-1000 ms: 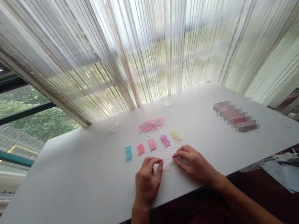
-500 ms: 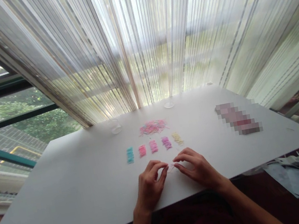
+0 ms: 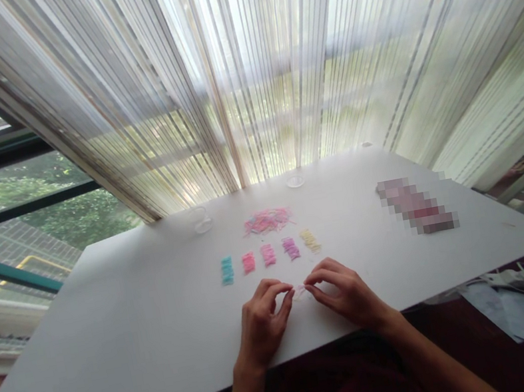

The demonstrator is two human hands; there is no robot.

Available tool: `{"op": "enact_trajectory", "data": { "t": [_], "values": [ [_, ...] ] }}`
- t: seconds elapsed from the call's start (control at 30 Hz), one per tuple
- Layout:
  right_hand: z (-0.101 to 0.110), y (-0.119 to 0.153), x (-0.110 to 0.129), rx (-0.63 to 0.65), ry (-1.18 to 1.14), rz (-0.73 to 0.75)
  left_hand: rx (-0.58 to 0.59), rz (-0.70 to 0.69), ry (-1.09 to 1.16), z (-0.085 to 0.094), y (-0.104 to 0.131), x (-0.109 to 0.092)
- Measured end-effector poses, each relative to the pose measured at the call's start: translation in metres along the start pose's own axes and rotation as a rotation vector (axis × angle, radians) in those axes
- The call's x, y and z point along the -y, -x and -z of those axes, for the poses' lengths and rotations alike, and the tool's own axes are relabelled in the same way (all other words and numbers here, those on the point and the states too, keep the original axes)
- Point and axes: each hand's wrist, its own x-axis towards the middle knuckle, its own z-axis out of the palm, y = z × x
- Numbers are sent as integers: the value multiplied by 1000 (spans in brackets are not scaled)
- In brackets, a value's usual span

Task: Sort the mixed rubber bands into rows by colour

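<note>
My left hand [image 3: 264,320] rests low over the white table with thumb and forefinger pinched together. Facing it, my right hand [image 3: 347,292] pinches in the same way, a short gap away. Between the fingertips are thin pale pink strands [image 3: 299,290], too small to make out exactly. Just beyond the hands runs a row of small sorted bundles: turquoise [image 3: 226,271], coral pink [image 3: 249,263], pink [image 3: 268,255], purple [image 3: 291,249] and cream [image 3: 309,242]. Behind that row lies a loose mixed pile [image 3: 269,220] of similar thin pastel pieces.
Two clear shallow dishes [image 3: 295,181] stand near the back edge of the white table [image 3: 137,326]. A blurred-out pinkish object [image 3: 416,206] lies to the right. Striped sheer curtains [image 3: 263,87] hang behind. Cables [image 3: 515,280] and papers are below the right edge.
My right thumb and forefinger have closed tighter at the strands. The left hand has barely shifted. The bundles and the pile stay as they were.
</note>
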Motion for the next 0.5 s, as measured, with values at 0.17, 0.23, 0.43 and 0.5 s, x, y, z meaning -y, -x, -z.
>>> {"op": "enact_trajectory", "data": {
  "t": [0.17, 0.23, 0.43, 0.5],
  "values": [
    [-1, 1, -1, -1, -1, 7, -10, -6, 2, -1, 1, 1],
    [-1, 1, -1, -2, -6, 9, -11, -5, 4, -1, 1, 1],
    [0, -1, 1, -5, -3, 21, -9, -7, 11, 0, 3, 2],
    [0, 0, 0, -5, -3, 21, -9, -7, 18, -1, 3, 2]
  ]
}}
